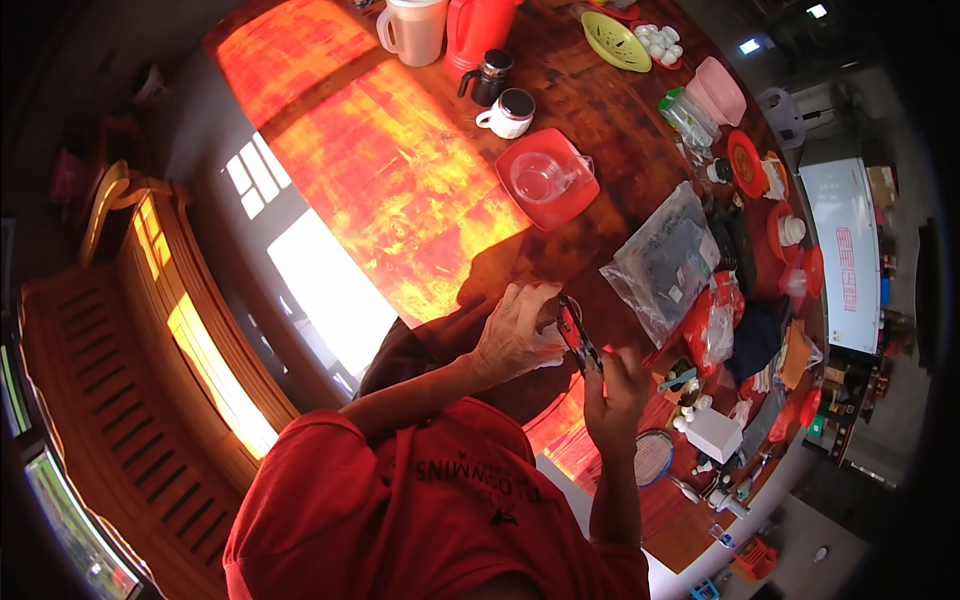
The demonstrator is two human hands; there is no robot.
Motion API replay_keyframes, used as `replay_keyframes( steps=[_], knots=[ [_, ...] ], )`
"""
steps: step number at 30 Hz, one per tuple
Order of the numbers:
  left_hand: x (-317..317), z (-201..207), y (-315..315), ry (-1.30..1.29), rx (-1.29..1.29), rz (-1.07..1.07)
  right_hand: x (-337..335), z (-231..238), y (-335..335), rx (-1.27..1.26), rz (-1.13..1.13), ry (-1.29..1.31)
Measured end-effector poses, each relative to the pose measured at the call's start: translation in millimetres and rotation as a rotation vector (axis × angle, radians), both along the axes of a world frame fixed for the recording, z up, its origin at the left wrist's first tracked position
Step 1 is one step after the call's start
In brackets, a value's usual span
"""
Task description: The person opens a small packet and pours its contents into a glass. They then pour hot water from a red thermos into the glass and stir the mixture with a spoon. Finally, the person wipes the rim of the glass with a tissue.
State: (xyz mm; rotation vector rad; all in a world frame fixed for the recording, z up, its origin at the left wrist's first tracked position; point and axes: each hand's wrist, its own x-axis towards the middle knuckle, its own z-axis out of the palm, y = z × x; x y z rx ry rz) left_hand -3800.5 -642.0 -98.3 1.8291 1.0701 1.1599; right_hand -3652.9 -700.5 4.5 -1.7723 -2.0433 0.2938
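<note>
Both my hands are raised in front of my chest, above the near edge of the wooden table. My right hand (617,390) is closed around a slim dark thing (577,335), flat and seen nearly edge-on, with lighter patches; its exact kind is unclear. Just left of it, my left hand (522,325) has its fingers curled, thumb side toward the dark thing. Something pale shows between those fingers, too small and bright to name. Beyond my hands, on the table, lies a clear plastic bag (665,265) with flat contents. A red square tray (548,205) holding a clear container is farther off.
A white lidded mug (507,114), a black-handled jar (490,78), and a red pitcher (478,35) stand at the far side. Bags, bowls and a white box (713,435) crowd the table's right. A wooden bench (140,400) is at left. Strong sunlight crosses the tabletop (400,180).
</note>
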Motion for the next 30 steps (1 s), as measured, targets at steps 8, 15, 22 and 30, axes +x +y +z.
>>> replay_keyframes(
  steps=[8, 15, 22, 30],
  knots=[
    [0, -6, 0, 0.046, -0.005, 0.006, -2, 2, 4, 0.041, -0.015, 0.046],
    [-1, -3, 1, 0.086, -0.004, -0.022, -1, 0, 6, 0.020, -0.022, 0.042],
    [0, -3, 0, 0.098, 0.022, -0.035, 4, -10, -5, -0.135, -0.117, 0.117],
    [1, -2, -2, 0.090, 0.024, -0.034, -2, -8, 1, 0.034, -0.081, 0.119]
  ],
)
